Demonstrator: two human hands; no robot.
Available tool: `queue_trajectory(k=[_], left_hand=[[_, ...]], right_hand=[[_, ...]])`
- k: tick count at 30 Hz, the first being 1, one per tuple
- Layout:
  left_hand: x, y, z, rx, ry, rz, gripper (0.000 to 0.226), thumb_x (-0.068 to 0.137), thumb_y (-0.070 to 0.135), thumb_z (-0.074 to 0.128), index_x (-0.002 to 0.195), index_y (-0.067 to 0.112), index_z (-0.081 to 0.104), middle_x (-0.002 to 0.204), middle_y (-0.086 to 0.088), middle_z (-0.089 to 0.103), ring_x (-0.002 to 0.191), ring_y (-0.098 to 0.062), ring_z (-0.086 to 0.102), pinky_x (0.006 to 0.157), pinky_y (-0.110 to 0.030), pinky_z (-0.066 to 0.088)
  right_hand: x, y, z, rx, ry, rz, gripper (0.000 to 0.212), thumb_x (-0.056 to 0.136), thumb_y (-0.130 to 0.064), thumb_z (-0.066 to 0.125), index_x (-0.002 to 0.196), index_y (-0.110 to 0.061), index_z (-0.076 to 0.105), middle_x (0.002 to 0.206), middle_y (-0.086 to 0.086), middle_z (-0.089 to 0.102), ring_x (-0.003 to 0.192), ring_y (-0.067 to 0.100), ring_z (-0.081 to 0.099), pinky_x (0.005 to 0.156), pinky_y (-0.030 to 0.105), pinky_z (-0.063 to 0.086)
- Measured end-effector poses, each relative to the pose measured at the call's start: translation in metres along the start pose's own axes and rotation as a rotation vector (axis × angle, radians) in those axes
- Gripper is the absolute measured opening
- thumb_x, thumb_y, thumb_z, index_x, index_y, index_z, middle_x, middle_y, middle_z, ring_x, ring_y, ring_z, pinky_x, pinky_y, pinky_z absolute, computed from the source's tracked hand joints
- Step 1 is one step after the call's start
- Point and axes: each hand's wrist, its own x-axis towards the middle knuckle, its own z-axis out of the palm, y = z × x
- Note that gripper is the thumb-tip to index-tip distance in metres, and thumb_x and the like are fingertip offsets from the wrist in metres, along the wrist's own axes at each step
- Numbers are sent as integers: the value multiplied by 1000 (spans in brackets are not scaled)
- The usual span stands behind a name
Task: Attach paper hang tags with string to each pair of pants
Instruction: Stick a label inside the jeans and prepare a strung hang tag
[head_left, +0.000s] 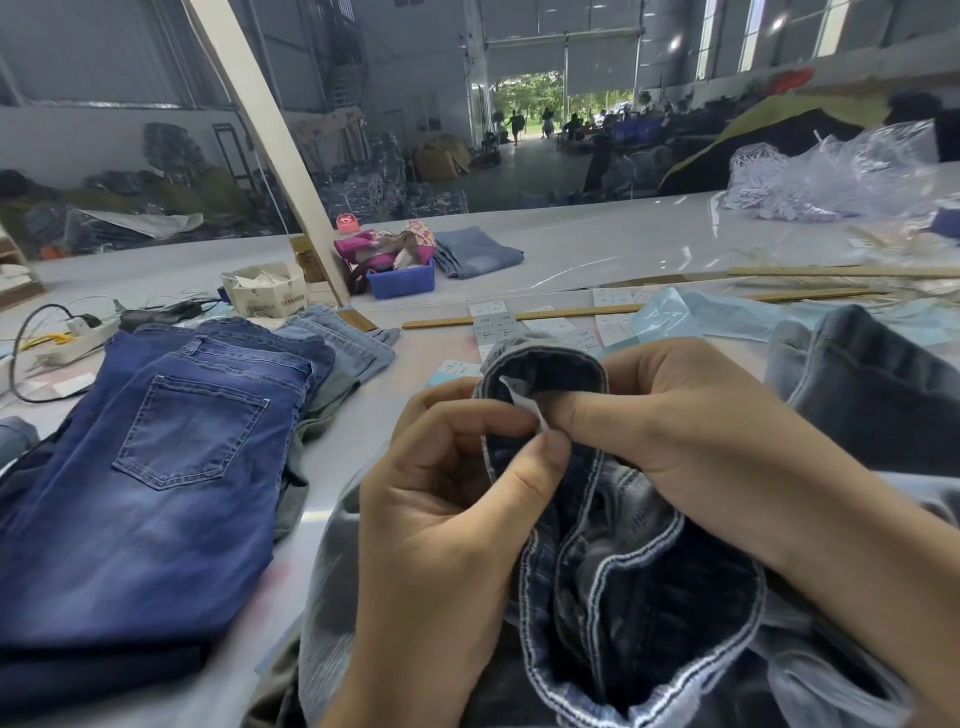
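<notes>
**Small white label at the waistband is where this could slip**

In the lower middle of the frame, both hands are working on a dark pair of jeans, whose waistband is being held up and turned open toward the camera. The left hand is curling its fingers in, its thumb and forefinger pinching the waistband edge together with the lower tip of a small white label. The right hand is gripping the band from the other side, its forefinger pressing right at the label.

No string is visible between the fingers, and I cannot tell whether a hang tag is already threaded. The paper tags are lying loose on the table just above the hands, in the centre of the frame.

The likely trouble: the pinch is narrow, so the label could slide out if the heavy denim sags. A tug on the thin label might tear it. The folded blue jeans at the left are sitting near the working pair, so tagged and untagged pairs could get mixed.
</notes>
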Motion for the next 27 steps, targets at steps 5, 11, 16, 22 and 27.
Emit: queue_trajectory(k=[5,11,16,22,27], left_hand=[[-1,0,-2,-5,27,-57,6,65,23,74,70,22,71,97,-8,60,86,-20,60,78,-34,46],[-3,2,-6,-130,38,-219,9,59,23,69,64,19,63,75,-12,54,74,-29,41,72,-47,31],[-1,3,-9,-172,12,-245,8,59,20,66,63,19,59,76,-7,58,71,-23,45,67,-37,36],[1,2,-12,-193,15,-293,9,57,18,66,61,17,57,69,-7,55,64,-21,43,60,-32,36],[1,1,-11,-237,46,-301,14,53,19,67,59,17,54,66,-10,49,61,-19,40,58,-31,32]], right_hand=[[-1,-1,2,-19,18,8,74,63,-60,72,91,8,64,94,36,62,71,48,59,75,62,51],[-1,-2,2,-15,20,23,76,61,-61,73,92,8,65,94,34,64,77,49,61,78,62,52],[-1,1,1,-18,19,17,68,66,-57,72,92,6,66,93,32,66,82,48,63,78,61,52],[-1,0,0,-11,19,15,75,61,-63,70,92,6,65,94,32,66,81,49,62,81,60,52],[-1,-1,-1,17,19,12,69,67,-58,73,84,8,61,87,33,65,68,46,60,73,59,51]])
